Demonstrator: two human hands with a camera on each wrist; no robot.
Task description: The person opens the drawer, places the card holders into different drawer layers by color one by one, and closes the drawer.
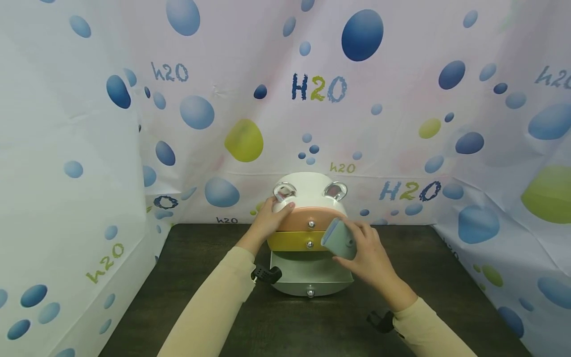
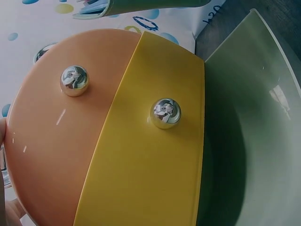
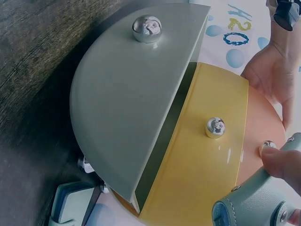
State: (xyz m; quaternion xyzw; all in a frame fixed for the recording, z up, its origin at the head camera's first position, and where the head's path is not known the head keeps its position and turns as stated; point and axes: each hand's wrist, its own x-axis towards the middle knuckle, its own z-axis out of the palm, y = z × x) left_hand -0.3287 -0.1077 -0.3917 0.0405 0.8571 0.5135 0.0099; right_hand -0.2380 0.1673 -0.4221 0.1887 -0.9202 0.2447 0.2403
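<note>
A small drawer box with a white top (image 1: 308, 186) and two chrome ears stands on the table. Its orange drawer (image 1: 308, 215) and yellow drawer (image 1: 292, 241) are closed; the green bottom drawer (image 1: 308, 270) is pulled out. My left hand (image 1: 266, 221) rests against the box's upper left side, thumb at the orange front, some fingers hidden behind it. In my right hand (image 1: 368, 250) is a pale green card holder (image 1: 341, 240) with a snap button, pinched between thumb and fingers and tilted above the open drawer's right side. Bluish sheets or cards show inside the holder (image 2: 101, 8).
Each drawer bears a round chrome knob (image 1: 310, 293). Beside the box, a second pale green and dark blue wallet-like item (image 3: 75, 202) appears in the right wrist view. The dark wooden table (image 1: 285, 327) meets a bubble-printed curtain (image 1: 285, 124) at the back and sides.
</note>
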